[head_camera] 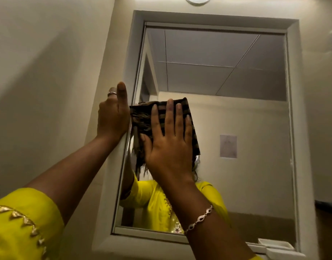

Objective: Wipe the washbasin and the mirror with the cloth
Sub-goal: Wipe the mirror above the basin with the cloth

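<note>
Pale cream walls (48, 53) close round the mirror (236, 113), which sits in a wide white frame (214, 17) and takes up most of what I see from the head camera. My right fingers (169, 117) are spread flat and released, not curled round anything; they press the cloth (142, 117) against the glass in the mirror's left half, close to the left side of the frame. The right hand (167, 147) covers the cloth's middle and right part, palm toward the glass, with a silver bracelet (199, 218) on the wrist below it. That cloth is dark brown with lighter stripes, folded, and its frayed threads hang down below the palm. My left fingers (122, 94) lie straight and together, released, resting on the left upright of the mirror's frame just beside the cloth; the left hand (112, 117) grips nothing that I can make out, and one finger carries a ring (111, 93). Both forearms reach up to the mirror, the left one coming out of a yellow sleeve (24, 222) with gold trim. Within the glass I see the reflected yellow garment under the cloth, grey ceiling panels above it, and a pale sheet of paper (228, 146) on the far wall to the right. A small white tray (274, 244) sits at the mirror's lower right corner, and a round fitting (198, 0) is on the wall above the frame.
</note>
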A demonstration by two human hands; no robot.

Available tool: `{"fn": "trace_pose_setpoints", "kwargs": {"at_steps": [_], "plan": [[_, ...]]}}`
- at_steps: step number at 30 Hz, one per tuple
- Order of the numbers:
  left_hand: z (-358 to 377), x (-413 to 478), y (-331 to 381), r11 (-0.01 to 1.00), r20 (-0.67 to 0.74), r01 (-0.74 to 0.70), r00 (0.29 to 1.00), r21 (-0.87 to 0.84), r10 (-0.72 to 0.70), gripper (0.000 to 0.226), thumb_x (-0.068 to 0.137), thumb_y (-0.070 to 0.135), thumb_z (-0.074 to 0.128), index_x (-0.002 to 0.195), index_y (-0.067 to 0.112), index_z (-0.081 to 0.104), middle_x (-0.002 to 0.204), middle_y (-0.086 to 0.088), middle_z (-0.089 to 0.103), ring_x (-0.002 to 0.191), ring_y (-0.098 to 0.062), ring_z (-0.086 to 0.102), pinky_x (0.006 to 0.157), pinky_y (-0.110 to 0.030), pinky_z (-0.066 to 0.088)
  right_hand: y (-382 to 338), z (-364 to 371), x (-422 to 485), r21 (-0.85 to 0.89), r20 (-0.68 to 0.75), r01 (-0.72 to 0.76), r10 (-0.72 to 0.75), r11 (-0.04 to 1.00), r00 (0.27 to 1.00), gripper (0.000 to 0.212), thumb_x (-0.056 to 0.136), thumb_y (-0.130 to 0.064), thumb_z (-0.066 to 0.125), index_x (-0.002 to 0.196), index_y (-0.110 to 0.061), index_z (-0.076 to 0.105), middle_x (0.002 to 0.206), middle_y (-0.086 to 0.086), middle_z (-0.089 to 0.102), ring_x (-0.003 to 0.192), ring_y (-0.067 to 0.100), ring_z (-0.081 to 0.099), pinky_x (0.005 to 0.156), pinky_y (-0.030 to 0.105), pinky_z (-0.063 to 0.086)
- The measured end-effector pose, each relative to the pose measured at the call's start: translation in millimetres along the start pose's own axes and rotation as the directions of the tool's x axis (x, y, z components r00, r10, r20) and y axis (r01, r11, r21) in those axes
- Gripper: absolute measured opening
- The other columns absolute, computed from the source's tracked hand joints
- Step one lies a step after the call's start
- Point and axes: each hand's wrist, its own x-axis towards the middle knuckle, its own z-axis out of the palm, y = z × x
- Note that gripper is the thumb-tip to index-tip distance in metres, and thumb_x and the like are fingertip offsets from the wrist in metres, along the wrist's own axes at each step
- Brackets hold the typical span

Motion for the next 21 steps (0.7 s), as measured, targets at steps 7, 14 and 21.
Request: {"fn": "trace_pose_setpoints", "kwargs": {"at_steps": [7,14,21], "plan": [[-0.3,-26.0,-12.1,0.987,0.011,-0.087,0.996,0.133,0.087,0.051,0.096,0.036,0.034,0.125,-0.005,0.038,0.085,-0.017,0.058,0.078,-0.018,0.061,0.065,-0.008,0.042,76.1,-30.7,-21.5,-0.088,0.017,-0.028,0.03,0.996,0.999,0.06,0.094,-0.047,0.026,0.146,-0.018,0.021,0.154,0.017,0.018,0.142,0.03,0.009,0.114,0.044,0.007],[-10.0,-72.1,-23.6,0.867,0.218,-0.389,0.917,0.312,0.333,0.078,0.092,0.056,0.018,0.141,-0.006,0.015,0.15,-0.027,0.009,0.141,-0.029,0.003,0.116,-0.023,-0.003,139.9,-54.6,-42.3,-0.185,-0.003,-0.124,0.125,0.975,0.992,0.062,0.094,-0.05,0.018,0.147,-0.019,0.016,0.154,0.017,0.015,0.142,0.032,0.009,0.115,0.043,0.007],[-14.2,-91.0,-33.1,0.866,0.263,-0.39,0.912,0.313,0.316,0.073,0.092,0.049,0.025,0.141,-0.005,0.013,0.151,-0.026,0.007,0.142,-0.033,0.003,0.118,-0.029,0.002,164.9,-65.7,-57.1,-0.239,-0.117,-0.324,0.304,0.916,0.946,0.065,0.093,-0.051,0.018,0.148,-0.016,0.017,0.155,0.017,0.014,0.143,0.034,0.011,0.114,0.046,0.008]]}}
